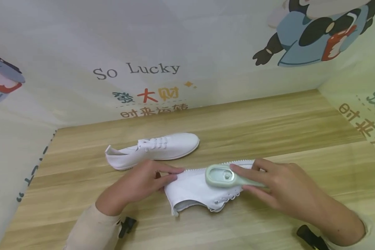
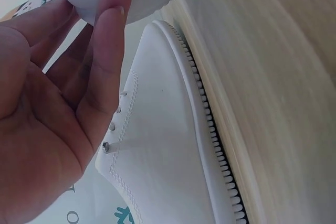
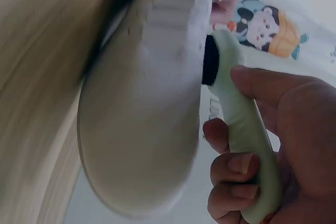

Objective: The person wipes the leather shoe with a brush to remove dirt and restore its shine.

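While the left hand (image 1: 147, 182) pinches a white shoe (image 1: 190, 185) by its heel, the right hand (image 1: 281, 184) grips a light-green brush (image 1: 217, 175) at its upper
Tipped over on the wooden table (image 1: 268, 128), the shoe turns its mouth toward the person, and I can see greyish lining (image 1: 187, 205) inside; another white shoe (image 1: 175, 144) stands upright just beyond, and past its toe the wood stretches rightward to the printed side wall (image 1: 356, 93)

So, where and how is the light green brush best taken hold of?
Probably by the slim handle of the brush, from the right: it extends right from the wider head, whose dark underside faces the nearer white shoe. Fingers can wrap round it, as the right hand does.
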A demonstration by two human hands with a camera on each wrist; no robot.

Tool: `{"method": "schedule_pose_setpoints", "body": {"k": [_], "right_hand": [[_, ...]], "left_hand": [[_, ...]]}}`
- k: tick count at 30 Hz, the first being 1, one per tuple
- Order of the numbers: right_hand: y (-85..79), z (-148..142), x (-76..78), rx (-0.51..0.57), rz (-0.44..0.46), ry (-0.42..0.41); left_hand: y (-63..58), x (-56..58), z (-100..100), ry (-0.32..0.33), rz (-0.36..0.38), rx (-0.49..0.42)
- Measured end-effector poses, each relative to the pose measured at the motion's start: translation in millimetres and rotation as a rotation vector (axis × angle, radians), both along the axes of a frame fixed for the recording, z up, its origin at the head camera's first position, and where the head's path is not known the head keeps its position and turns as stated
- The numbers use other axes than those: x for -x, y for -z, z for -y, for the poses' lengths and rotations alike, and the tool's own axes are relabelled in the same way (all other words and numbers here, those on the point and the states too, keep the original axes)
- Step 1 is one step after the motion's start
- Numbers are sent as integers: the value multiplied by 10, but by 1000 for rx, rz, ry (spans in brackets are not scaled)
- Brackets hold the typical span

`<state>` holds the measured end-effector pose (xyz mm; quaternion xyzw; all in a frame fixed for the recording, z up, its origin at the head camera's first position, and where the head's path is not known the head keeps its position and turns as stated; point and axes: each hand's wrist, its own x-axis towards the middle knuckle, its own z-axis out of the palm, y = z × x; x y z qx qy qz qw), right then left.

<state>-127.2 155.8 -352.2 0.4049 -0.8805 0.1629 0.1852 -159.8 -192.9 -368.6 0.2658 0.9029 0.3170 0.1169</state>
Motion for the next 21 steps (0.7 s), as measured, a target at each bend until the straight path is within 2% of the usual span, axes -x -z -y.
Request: {"method": "schedule_pose_setpoints", "body": {"k": [8,13,21], "right_hand": [[45,333,-41,-77,6,17],[67,516,-23,-102,-1,-20],[52,506,-21,-96,15,-9]], "left_hand": [[-13,12,12,1,6,1],[-1,29,10,4,-8,-7],[1,25,23,17,4,-28]]}}
